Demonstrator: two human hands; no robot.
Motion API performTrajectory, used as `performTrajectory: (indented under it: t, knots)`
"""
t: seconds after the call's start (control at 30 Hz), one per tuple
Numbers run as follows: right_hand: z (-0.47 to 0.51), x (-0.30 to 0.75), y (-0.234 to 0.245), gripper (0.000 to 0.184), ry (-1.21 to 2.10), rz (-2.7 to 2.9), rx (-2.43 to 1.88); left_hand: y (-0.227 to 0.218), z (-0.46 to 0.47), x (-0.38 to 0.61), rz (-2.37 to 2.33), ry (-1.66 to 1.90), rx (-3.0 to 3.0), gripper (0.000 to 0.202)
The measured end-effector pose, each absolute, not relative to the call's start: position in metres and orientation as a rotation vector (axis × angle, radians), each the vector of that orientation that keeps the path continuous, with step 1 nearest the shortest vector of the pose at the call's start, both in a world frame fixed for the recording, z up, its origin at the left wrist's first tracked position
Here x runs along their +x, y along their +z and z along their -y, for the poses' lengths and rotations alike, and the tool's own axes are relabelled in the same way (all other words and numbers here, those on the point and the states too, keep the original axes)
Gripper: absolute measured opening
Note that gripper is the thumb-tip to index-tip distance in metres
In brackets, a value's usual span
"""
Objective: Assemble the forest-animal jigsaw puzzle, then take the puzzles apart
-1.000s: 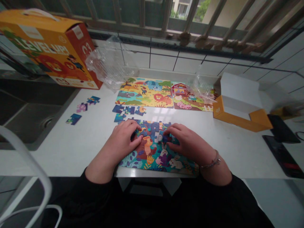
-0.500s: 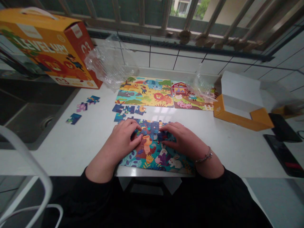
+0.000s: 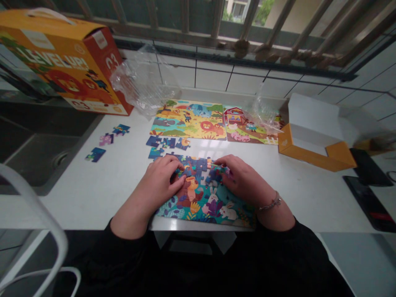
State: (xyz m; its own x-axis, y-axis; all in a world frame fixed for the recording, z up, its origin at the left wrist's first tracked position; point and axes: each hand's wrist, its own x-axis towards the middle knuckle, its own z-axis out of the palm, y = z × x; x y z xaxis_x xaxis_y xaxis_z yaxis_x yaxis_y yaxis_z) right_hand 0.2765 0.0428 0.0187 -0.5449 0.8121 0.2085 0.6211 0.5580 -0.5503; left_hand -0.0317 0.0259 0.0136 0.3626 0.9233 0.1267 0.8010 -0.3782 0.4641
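Observation:
On the counter before me lies a jigsaw puzzle (image 3: pixel 188 202) with a dark blue and teal scene of rabbits and other animals. A gap of bare counter shows near its upper middle. My left hand (image 3: pixel 165 175) rests on the puzzle's left side, thumb and forefinger apart and holding nothing. My right hand (image 3: pixel 239 177) is over the upper right part, its fingers closed on a small colourful puzzle piece (image 3: pixel 222 169). A dark puzzle piece (image 3: pixel 213 176) lies just below those fingertips. Beyond my left hand are several loose pieces (image 3: pixel 168 142).
More loose pieces (image 3: pixel 96 154) lie at the left, near the sink (image 3: pixel 58 156). Behind are a finished safari puzzle (image 3: pixel 188 119), a farm puzzle (image 3: pixel 244 128) and plastic wrap (image 3: pixel 139 86). An orange carton (image 3: pixel 93 74) stands at left, an open box (image 3: pixel 315 148) at right.
My right hand has shifted slightly up and right, off the dark piece, and now a colourful piece shows between its fingers. The gap in the puzzle is more visible. My left hand stays put.

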Motion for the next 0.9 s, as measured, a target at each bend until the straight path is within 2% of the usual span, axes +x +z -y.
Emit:
performTrajectory:
  t: [0.03,0.13,0.2,0.63,0.9]
  knots:
    - [-0.042,0.277,0.019,0.035,0.555,2.357,-1.174,0.013,-0.026,-0.032,-1.520,0.531,2.306,0.013]
    - [-0.041,0.277,0.019,0.048,0.521,2.434,-1.220,0.013,-0.026,-0.032,-1.520,0.533,2.308,0.013]
    - [-0.040,0.277,0.019,0.049,0.544,2.481,-1.219,0.012,-0.026,-0.032,-1.522,0.532,2.307,0.013]
    - [-0.047,0.270,0.012,0.012,0.639,2.498,-1.003,0.012,-0.025,-0.030,-1.532,0.561,2.289,0.013]
    - [-0.047,0.270,0.007,0.014,0.570,2.548,-0.973,0.012,-0.026,-0.030,-1.521,0.548,2.315,0.013]
